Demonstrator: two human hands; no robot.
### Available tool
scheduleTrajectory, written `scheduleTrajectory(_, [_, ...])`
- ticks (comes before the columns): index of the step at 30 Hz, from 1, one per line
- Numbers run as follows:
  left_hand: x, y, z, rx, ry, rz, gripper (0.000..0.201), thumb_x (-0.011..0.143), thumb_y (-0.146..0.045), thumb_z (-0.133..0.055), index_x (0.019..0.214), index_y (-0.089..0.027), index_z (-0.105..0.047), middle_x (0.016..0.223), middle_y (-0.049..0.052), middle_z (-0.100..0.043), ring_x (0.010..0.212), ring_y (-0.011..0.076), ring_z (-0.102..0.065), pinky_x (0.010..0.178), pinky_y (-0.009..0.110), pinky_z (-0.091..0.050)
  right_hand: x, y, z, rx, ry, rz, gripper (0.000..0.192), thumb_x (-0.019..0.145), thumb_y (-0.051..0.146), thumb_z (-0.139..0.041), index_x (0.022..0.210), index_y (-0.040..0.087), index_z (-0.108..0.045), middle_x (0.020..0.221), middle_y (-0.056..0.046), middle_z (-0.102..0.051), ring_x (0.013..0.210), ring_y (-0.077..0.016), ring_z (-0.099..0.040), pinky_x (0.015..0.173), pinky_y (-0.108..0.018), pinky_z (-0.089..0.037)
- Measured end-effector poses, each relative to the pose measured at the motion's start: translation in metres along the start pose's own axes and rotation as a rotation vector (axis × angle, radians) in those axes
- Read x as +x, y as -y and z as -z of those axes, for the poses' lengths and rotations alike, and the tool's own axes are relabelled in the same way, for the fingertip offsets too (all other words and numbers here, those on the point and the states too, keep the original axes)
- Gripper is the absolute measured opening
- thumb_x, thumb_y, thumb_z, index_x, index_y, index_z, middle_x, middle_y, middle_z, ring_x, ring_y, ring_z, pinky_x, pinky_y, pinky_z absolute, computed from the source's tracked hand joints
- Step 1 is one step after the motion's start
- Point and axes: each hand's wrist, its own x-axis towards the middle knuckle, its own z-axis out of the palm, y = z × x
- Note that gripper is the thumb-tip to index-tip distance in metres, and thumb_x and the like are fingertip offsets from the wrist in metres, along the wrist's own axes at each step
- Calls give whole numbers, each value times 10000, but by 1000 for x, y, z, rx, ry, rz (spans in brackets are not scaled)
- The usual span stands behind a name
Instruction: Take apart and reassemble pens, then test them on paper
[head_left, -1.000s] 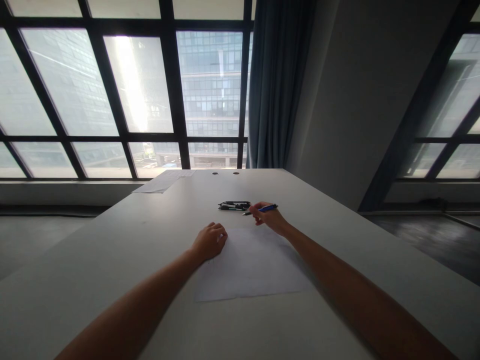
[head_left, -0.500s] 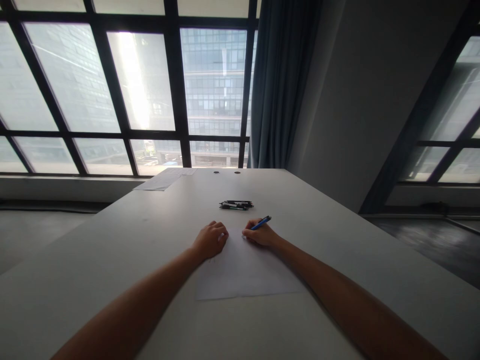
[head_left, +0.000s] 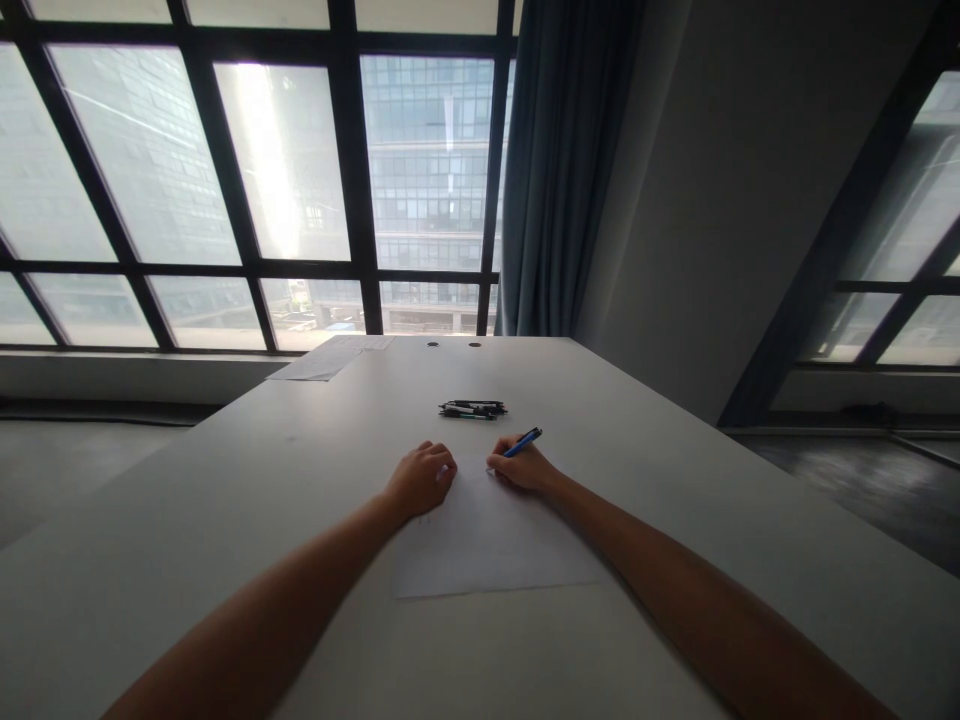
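A white sheet of paper (head_left: 499, 550) lies on the table in front of me, with a few faint marks near its left edge. My left hand (head_left: 422, 480) rests on the sheet's upper left part, its fingers loosely curled in and nothing visible in them; a small gap shows by the thumb. In a writing grip, my right hand (head_left: 519, 466) is closed around a blue pen (head_left: 523, 443). The pen slants up to the right, and its tip is low at the paper's upper part. Any fresh mark under the tip is too small to make out.
Beyond my hands, several dark pens (head_left: 472, 410) lie in a small pile on the white table (head_left: 360, 640). More paper sheets (head_left: 319, 362) lie at the table's far left edge. Two dark round spots (head_left: 475, 345) are at the far end, before a blue-grey curtain (head_left: 551, 200) and windows.
My right hand and the blue pen have shifted very slightly to the right and away from me. The left hand and the paper look the same.
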Motion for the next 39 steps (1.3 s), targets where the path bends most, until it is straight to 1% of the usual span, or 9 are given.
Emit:
scheduleTrajectory(3, [-1,0,0,3,-3,-5,211,881,-231,-485,862,-213,-694,935,54,-693,888,200,-574,793,311,-491,1,0,4,0,-85,44,301,857,459,-563,787,169,-605,574,-1,-635,415,-99,-524,415,-198,-380])
scheduleTrajectory(6, [-1,0,-1,16,-10,-3,213,890,-233,-478,850,-207,-686,905,54,-694,864,195,-581,760,298,-488,0,3,13,-198,-257,231,445,895,564,-466,800,173,-654,622,-31,-660,574,-164,-630,562,-247,-468])
scheduleTrajectory(9, [-1,0,1,23,-38,-3,250,924,-245,-434,866,-195,-673,888,57,-690,823,183,-594,734,292,-482,-3,10,19,-462,-371,424,309,852,453,-601,997,194,-687,926,-66,-730,900,-245,-677,806,-326,-502])
scheduleTrajectory(11, [-1,-1,4,34,-103,-18,291,957,-275,-390,911,-183,-662,903,67,-686,814,181,-603,746,306,-481,-5,15,19,-545,-388,471,389,844,379,-621,1198,217,-617,1108,-72,-703,1025,-258,-653,880,-365,-498])
scheduleTrajectory(15, [-1,-3,9,75,-225,-163,397,932,-460,-479,1181,-171,-585,1055,108,-672,944,228,-606,836,372,-475,-12,21,10,-627,-372,524,519,874,324,-567,1371,204,-478,1283,-92,-617,1103,-265,-625,870,-375,-522])
scheduleTrajectory(18, [-1,-4,9,100,-154,-356,497,920,-495,-497,1320,-200,-493,1208,118,-624,1047,239,-582,880,385,-469,-16,23,3,-698,-356,544,560,885,298,-536,1419,182,-416,1349,-117,-559,1083,-270,-636,834,-366,-535])
scheduleTrajectory(21, [0,-4,6,131,-112,-450,416,961,-423,-450,1317,-211,-492,1228,106,-620,1046,219,-582,871,375,-481,-18,25,0,-743,-358,537,584,891,300,-521,1444,177,-380,1370,-127,-537,1065,-266,-645,800,-341,-539])
scheduleTrajectory(33, [4,-1,1,157,-298,-625,407,952,-351,-488,1310,-157,-463,1099,133,-659,921,215,-597,760,374,-552,-15,15,1,-746,-341,551,515,918,378,-482,1394,181,-463,1264,-109,-628,1026,-243,-661,815,-322,-520])
scheduleTrajectory(39, [3,1,2,61,-271,-569,466,985,-241,-405,1441,-196,-317,1209,146,-616,989,209,-582,825,387,-544,-12,18,8,-509,-382,478,413,862,263,-484,1257,200,-588,1022,-63,-725,739,-177,-680,759,-297,-516])
